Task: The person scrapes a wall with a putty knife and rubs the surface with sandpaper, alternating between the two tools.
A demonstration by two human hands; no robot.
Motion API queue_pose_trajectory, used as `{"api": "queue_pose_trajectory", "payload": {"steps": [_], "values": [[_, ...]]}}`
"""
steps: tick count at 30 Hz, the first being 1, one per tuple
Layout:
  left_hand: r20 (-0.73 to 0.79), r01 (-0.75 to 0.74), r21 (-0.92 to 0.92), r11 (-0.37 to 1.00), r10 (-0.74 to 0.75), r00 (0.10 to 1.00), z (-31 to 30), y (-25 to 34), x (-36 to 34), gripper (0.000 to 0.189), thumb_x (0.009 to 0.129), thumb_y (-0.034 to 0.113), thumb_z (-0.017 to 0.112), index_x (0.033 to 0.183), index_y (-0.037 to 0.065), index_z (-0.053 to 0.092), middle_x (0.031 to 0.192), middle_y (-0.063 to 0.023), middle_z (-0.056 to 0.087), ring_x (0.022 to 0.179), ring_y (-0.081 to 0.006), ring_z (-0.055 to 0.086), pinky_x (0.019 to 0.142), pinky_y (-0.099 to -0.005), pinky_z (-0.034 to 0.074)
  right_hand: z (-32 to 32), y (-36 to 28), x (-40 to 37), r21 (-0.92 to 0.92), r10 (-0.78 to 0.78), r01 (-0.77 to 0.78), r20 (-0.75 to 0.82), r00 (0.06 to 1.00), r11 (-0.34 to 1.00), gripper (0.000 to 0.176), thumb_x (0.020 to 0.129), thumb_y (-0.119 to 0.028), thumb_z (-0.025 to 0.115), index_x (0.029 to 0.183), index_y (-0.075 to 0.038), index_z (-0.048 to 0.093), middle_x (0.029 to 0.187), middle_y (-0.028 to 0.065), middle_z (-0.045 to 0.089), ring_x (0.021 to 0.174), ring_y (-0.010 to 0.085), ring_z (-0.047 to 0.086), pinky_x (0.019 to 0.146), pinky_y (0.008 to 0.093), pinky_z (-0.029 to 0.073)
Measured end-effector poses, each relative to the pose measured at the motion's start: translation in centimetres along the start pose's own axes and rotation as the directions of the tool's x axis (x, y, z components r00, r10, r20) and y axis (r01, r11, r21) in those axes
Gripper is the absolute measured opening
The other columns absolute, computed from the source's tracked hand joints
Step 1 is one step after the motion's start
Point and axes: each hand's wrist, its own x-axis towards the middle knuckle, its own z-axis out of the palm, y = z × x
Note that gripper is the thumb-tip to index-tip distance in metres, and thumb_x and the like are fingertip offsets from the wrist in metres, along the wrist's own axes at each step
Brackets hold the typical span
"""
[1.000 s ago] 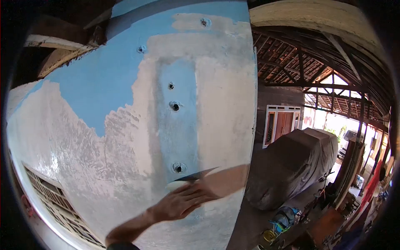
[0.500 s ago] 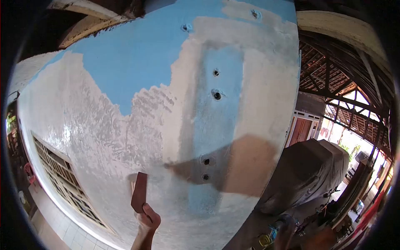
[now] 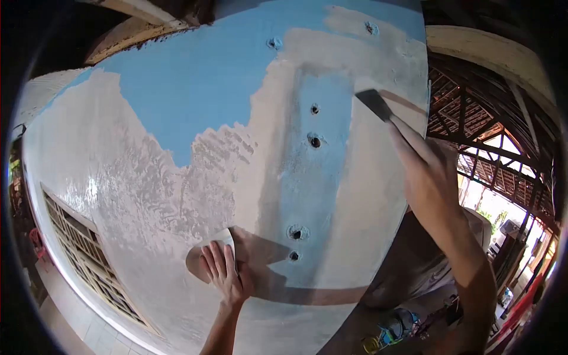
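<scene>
My left hand (image 3: 229,276) holds a thin flat plate (image 3: 199,261), its fingers laid across the pale face of it, close to the plastered wall (image 3: 213,195). In my right hand (image 3: 431,183) is a putty knife (image 3: 374,105) with a dark blade. Its blade lies at or close to the wall beside the upper part of a blue unplastered strip (image 3: 322,171). Along that strip are several holes (image 3: 315,140) with rough rims. Grey-white filler surrounds the strip, and bare blue paint (image 3: 177,77) covers the upper left.
A barred window (image 3: 89,254) sits low on the left. Past the wall's right edge are a covered bulky object (image 3: 408,266) and colourful items on the floor (image 3: 393,328). Roof beams (image 3: 491,112) run overhead at right.
My right hand has come up from the lower right to the wall with the putty knife. My left hand has shifted right and turned the plate, so its pale face shows.
</scene>
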Motion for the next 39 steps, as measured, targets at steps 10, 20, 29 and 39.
{"api": "queue_pose_trajectory", "payload": {"steps": [10, 20, 29, 39], "values": [[0.006, 0.021, -0.004, 1.000, -0.021, 1.000, 0.1, -0.3, -0.3, 0.054, 0.095, 0.023, 0.039, 0.143, -0.001, 0.038, 0.149, -0.0318, 0.029, 0.140, -0.0524, 0.021, 0.112, -0.0622, 0.011, 0.8, -2.8, 11.5, -0.346, -0.061, 0.022, -0.104, 0.993, 0.938, 0.019, 0.083, -0.003, 0.056, 0.099, -0.004, 0.065, 0.100, 0.0122, 0.068, 0.085, 0.0341, 0.068, 0.075, 0.0411, 0.056], [0.045, 0.044, -0.022, 0.999, -0.043, 0.998, -0.4, -0.4, -0.2, 0.053, 0.096, 0.023, 0.039, 0.143, -0.001, 0.039, 0.150, -0.0305, 0.028, 0.140, -0.0515, 0.020, 0.113, -0.0615, 0.011, 1.3, -1.5, 11.9, -0.309, -0.153, 0.070, -0.253, 0.955, 0.949, 0.007, 0.079, -0.005, 0.063, 0.075, -0.004, 0.069, 0.078, 0.0179, 0.070, 0.076, 0.0318, 0.072, 0.064, 0.0398, 0.058], [0.006, 0.031, -0.055, 0.998, -0.031, 1.000, -0.6, -0.6, 0.0, 0.052, 0.095, 0.019, 0.039, 0.142, -0.001, 0.040, 0.149, -0.0295, 0.031, 0.140, -0.0495, 0.023, 0.114, -0.0604, 0.011, 0.9, -3.6, 12.8, -0.292, -0.134, 0.060, -0.238, 0.962, 0.954, 0.005, 0.078, -0.001, 0.066, 0.075, 0.000, 0.069, 0.081, 0.0208, 0.070, 0.075, 0.0331, 0.072, 0.059, 0.0398, 0.059], [0.026, 0.187, -0.333, 0.924, -0.189, 0.982, -3.8, -0.4, 0.9, 0.045, 0.099, 0.017, 0.040, 0.136, -0.008, 0.043, 0.136, -0.0270, 0.046, 0.129, -0.0409, 0.043, 0.105, -0.0469, 0.032, 0.7, -3.5, 13.1, -0.234, -0.120, 0.057, -0.261, 0.958, 0.970, 0.005, 0.079, 0.000, 0.065, 0.081, 0.000, 0.069, 0.082, 0.0215, 0.070, 0.077, 0.0351, 0.071, 0.061, 0.0411, 0.059]]}}
